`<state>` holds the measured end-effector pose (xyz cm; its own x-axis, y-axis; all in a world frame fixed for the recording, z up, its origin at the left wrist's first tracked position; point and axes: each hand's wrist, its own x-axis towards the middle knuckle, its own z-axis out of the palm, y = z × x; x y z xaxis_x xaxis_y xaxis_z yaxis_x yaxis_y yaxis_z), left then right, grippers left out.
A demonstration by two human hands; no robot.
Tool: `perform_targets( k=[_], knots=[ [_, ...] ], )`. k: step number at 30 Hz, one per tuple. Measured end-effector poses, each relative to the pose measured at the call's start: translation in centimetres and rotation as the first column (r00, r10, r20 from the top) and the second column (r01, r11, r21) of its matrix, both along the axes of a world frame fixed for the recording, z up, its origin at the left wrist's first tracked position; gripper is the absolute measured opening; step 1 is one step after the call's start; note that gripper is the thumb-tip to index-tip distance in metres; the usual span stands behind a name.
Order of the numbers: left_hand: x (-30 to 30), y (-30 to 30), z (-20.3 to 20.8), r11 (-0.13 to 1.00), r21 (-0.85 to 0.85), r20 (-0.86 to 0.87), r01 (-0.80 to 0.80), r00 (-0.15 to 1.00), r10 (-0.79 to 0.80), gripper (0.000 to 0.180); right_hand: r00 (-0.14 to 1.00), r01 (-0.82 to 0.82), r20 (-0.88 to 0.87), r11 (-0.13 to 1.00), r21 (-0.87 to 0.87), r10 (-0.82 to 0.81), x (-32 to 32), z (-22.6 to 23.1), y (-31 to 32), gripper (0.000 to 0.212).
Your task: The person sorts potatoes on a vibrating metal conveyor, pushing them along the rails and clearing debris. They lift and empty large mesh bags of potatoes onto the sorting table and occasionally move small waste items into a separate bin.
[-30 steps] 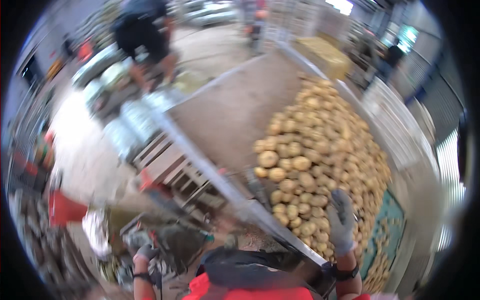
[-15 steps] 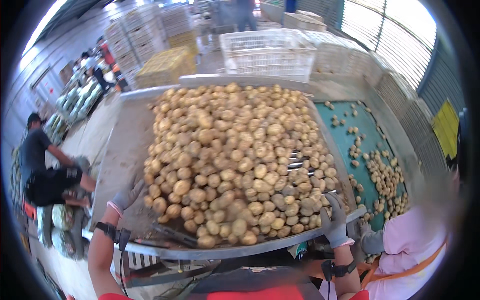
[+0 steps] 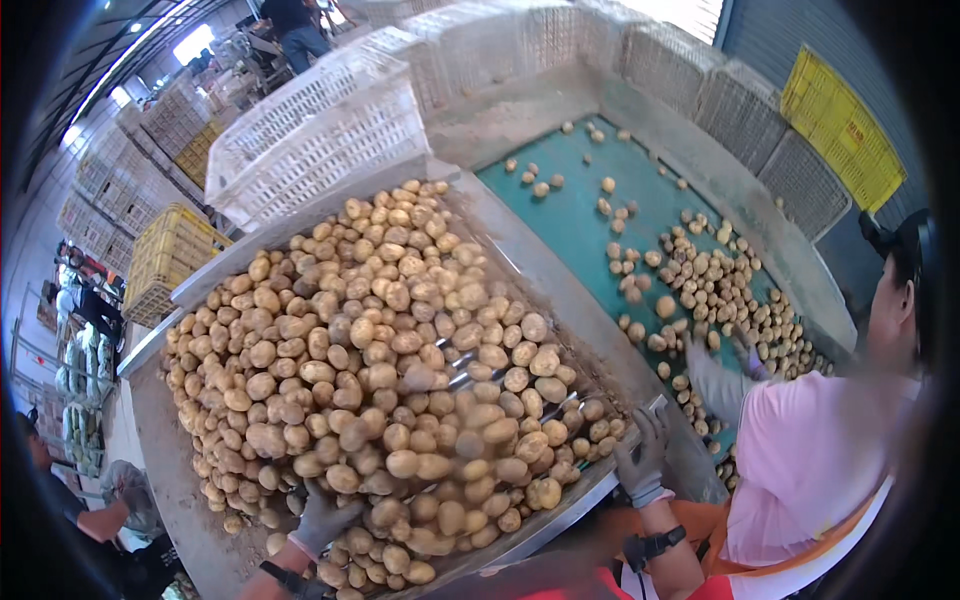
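A broad heap of dusty potatoes (image 3: 330, 370) covers a sloping metal table (image 3: 150, 420) in front of me. My left hand (image 3: 325, 520), in a grey glove, is in among the potatoes at the near edge. Its fingers look spread against them, some of the tips hidden. At the table's right front corner, my gloved right hand (image 3: 643, 458) rests by the metal rim (image 3: 570, 525), fingers apart and no potato in it. Shiny metal rollers (image 3: 460, 370) show through a gap in the heap.
Right of the table, a green surface (image 3: 550, 225) carries scattered potatoes between low walls. A co-worker in pink (image 3: 800, 450) reaches over it with gloved hands. White crates (image 3: 320, 140) stand behind the table, yellow crates (image 3: 165, 265) at left and a yellow crate (image 3: 840, 130) at right.
My view has swung right, bringing more of the green surface in. My left hand has gone from the bare metal at the left into the potatoes. The right stays near the corner.
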<state>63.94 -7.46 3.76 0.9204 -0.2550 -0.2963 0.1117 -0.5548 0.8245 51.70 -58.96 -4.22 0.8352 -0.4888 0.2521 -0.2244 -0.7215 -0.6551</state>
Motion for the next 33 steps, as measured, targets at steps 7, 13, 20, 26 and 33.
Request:
perform_targets(
  k=[7, 13, 20, 26, 33],
  knots=[
    [3.0, -12.2, -3.6, 0.988, -0.147, -0.238, 0.056, 0.967, -0.09, 0.088, 0.993, -0.015, 0.114, 0.999, 0.03, 0.012, 1.3, 0.2, 0.2, 0.054],
    [6.5, -28.2, -8.9, 0.988, 0.006, 0.03, -0.153, 0.988, 0.153, 0.111, 0.994, -0.107, 0.015, 0.987, 0.123, 0.106, 2.6, 1.3, -1.4, 0.046],
    [10.7, -38.3, -2.4, 0.897, -0.442, -0.304, 0.003, 0.94, -0.153, 0.089, 0.983, 0.067, 0.142, 0.943, 0.327, -0.119, 8.9, 4.0, -5.3, 0.024],
    [6.8, -32.3, 2.8, 0.944, -0.248, -0.094, 0.216, 0.965, -0.245, 0.06, 0.948, -0.228, 0.308, 0.85, 0.475, 0.082, 16.9, 5.2, -3.7, 0.028],
    [-0.3, -21.1, 4.4, 0.991, -0.061, -0.175, -0.122, 0.978, 0.11, 0.048, 0.741, -0.669, 0.239, 0.662, 0.338, 0.627, 24.1, 3.4, 7.0, 0.03]
  ],
)
